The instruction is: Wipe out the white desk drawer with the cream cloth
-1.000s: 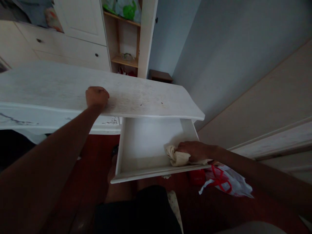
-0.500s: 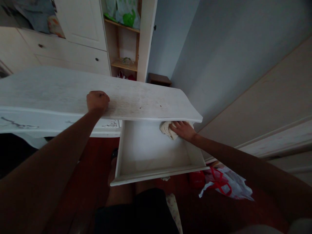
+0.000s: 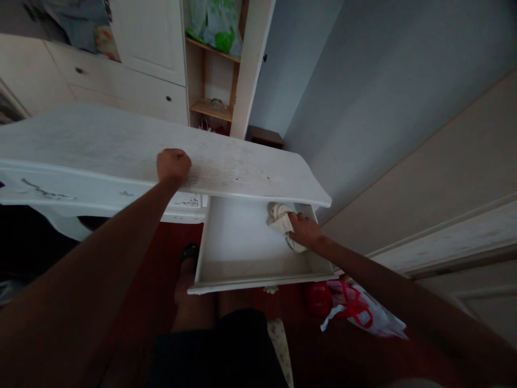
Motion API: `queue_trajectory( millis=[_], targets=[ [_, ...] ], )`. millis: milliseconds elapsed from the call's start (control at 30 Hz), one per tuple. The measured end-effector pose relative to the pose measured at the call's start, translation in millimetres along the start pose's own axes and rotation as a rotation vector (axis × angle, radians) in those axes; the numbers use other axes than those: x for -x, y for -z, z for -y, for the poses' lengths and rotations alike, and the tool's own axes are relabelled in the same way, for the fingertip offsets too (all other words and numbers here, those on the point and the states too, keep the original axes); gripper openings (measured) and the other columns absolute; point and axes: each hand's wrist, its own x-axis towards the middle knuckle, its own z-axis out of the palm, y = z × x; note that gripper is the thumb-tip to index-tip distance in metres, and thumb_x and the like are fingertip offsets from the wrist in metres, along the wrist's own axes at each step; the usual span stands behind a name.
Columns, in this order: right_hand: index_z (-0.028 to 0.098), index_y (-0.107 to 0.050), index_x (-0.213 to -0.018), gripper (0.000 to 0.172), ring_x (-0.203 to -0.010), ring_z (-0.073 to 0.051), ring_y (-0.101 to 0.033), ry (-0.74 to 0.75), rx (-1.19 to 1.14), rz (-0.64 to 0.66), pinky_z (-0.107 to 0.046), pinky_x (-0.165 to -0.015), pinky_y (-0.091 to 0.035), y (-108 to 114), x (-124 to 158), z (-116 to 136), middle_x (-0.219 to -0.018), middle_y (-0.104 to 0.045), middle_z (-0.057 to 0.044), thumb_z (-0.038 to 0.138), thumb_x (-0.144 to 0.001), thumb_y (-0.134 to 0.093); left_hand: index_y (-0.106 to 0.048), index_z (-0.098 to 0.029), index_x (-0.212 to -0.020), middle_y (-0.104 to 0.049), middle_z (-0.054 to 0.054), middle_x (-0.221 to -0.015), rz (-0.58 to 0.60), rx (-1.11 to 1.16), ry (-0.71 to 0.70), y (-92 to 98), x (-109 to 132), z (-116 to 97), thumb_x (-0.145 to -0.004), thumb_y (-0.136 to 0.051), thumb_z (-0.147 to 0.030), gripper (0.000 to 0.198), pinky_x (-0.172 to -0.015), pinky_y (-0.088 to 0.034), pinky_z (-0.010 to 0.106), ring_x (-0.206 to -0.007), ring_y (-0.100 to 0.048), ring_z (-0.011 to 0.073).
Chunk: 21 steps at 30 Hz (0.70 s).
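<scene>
My right hand (image 3: 306,230) grips a crumpled cream cloth (image 3: 280,216) inside the pulled-out white drawer (image 3: 238,242), near its right side. The cloth lies against the drawer's bottom, and part of it is hidden under my fingers. My left hand (image 3: 173,164) is closed in a fist and rests on the white desk top (image 3: 117,140), close to the front edge. Nothing shows in that fist, though its inside is hidden. Grey smudges and a couple of small dark marks lie on the desk top to the right of the fist.
Behind the desk stands a white cabinet (image 3: 149,43) with open shelves holding plastic bags (image 3: 220,27). A grey-blue wall (image 3: 363,97) runs along the right. On the dark red floor, a plastic bag with red handles (image 3: 367,312) lies beside a red object (image 3: 318,298). My legs are under the drawer.
My right hand has drawn the cloth from the drawer's back right corner toward its front along the right side. My left fist stays on the desk top. The view has shifted slightly.
</scene>
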Motion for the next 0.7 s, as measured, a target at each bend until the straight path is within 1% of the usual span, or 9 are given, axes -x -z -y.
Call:
queue_trajectory(
  millis=[100,167,267,333,400,467,567,633,700],
  targets=[
    [0.012,-0.049,-0.138,0.054,-0.108,-0.036,-0.071,-0.113,-0.176,0.116,-0.041,-0.086,-0.053,-9.9,15.9,-2.6,-0.121,-0.070,-0.024,0.045,-0.097,-0.059,-0.081,-0.014,-0.094,-0.076,0.011,-0.084,-0.010,-0.003,0.002,-1.3,0.5,-0.1,-0.076,-0.046,-0.014,0.039,-0.076,-0.050,0.033,-0.087,-0.070,0.0259],
    [0.011,-0.048,-0.137,0.054,-0.110,-0.037,-0.072,-0.160,-0.273,0.146,-0.041,-0.086,-0.053,-17.1,19.5,-5.5,-0.119,-0.072,-0.025,0.046,-0.097,-0.057,-0.081,-0.017,-0.093,-0.075,0.010,-0.082,-0.007,-0.006,0.007,-2.0,0.3,0.1,-0.076,-0.047,-0.014,0.038,-0.077,-0.050,0.033,-0.089,-0.070,0.0267],
    [0.005,-0.038,-0.146,0.066,-0.113,-0.037,-0.072,-0.231,-0.381,0.104,-0.041,-0.088,-0.053,-22.5,11.4,-6.6,-0.122,-0.071,-0.028,0.048,-0.099,-0.054,-0.080,-0.019,-0.090,-0.074,0.010,-0.080,-0.006,-0.018,0.008,-2.2,-0.2,0.6,-0.076,-0.047,-0.014,0.037,-0.078,-0.050,0.034,-0.089,-0.071,0.0273],
    [0.002,-0.032,-0.151,0.073,-0.115,-0.036,-0.071,-0.278,-0.452,0.043,-0.041,-0.090,-0.053,-20.8,-2.3,-3.3,-0.125,-0.070,-0.029,0.048,-0.098,-0.054,-0.080,-0.019,-0.090,-0.074,0.010,-0.081,-0.006,-0.023,0.004,-1.8,-0.3,0.7,-0.075,-0.047,-0.014,0.036,-0.079,-0.050,0.033,-0.089,-0.070,0.0270],
    [0.001,-0.031,-0.152,0.076,-0.118,-0.037,-0.070,-0.337,-0.506,-0.024,-0.041,-0.092,-0.053,-15.5,-20.4,2.7,-0.129,-0.068,-0.029,0.049,-0.097,-0.055,-0.080,-0.018,-0.091,-0.074,0.010,-0.082,0.002,-0.020,0.003,-1.4,-0.1,0.7,-0.075,-0.047,-0.015,0.037,-0.079,-0.050,0.033,-0.089,-0.070,0.0266],
    [0.000,-0.038,-0.150,0.074,-0.121,-0.037,-0.068,-0.395,-0.541,-0.063,-0.041,-0.094,-0.052,-8.5,-39.7,10.0,-0.133,-0.066,-0.030,0.049,-0.097,-0.055,-0.080,-0.017,-0.092,-0.075,0.011,-0.084,0.010,-0.012,0.010,-1.2,0.2,0.8,-0.074,-0.046,-0.016,0.038,-0.080,-0.050,0.034,-0.090,-0.070,0.0265],
    [0.005,-0.056,-0.139,0.062,-0.125,-0.036,-0.067,-0.409,-0.601,-0.058,-0.042,-0.097,-0.051,-0.3,-62.9,18.7,-0.133,-0.067,-0.028,0.050,-0.098,-0.053,-0.080,-0.016,-0.093,-0.075,0.012,-0.087,0.007,-0.007,0.023,-1.8,0.2,1.6,-0.073,-0.045,-0.018,0.040,-0.081,-0.051,0.034,-0.092,-0.069,0.0273],
    [0.008,-0.063,-0.133,0.058,-0.126,-0.036,-0.066,-0.408,-0.649,-0.068,-0.042,-0.098,-0.051,1.2,-70.8,21.5,-0.132,-0.069,-0.026,0.053,-0.098,-0.052,-0.080,-0.017,-0.093,-0.075,0.012,-0.088,-0.006,-0.008,0.023,-2.7,-0.6,2.7,-0.072,-0.045,-0.019,0.041,-0.082,-0.051,0.034,-0.094,-0.069,0.0281],
    [0.008,-0.065,-0.132,0.058,-0.125,-0.037,-0.066,-0.423,-0.686,-0.109,-0.043,-0.098,-0.052,-0.1,-72.3,22.3,-0.132,-0.069,-0.027,0.053,-0.097,-0.053,-0.080,-0.017,-0.092,-0.075,0.012,-0.088,-0.014,-0.004,0.016,-3.9,-2.2,4.3,-0.070,-0.046,-0.020,0.041,-0.081,-0.052,0.033,-0.094,-0.069,0.0286]
  ],
)
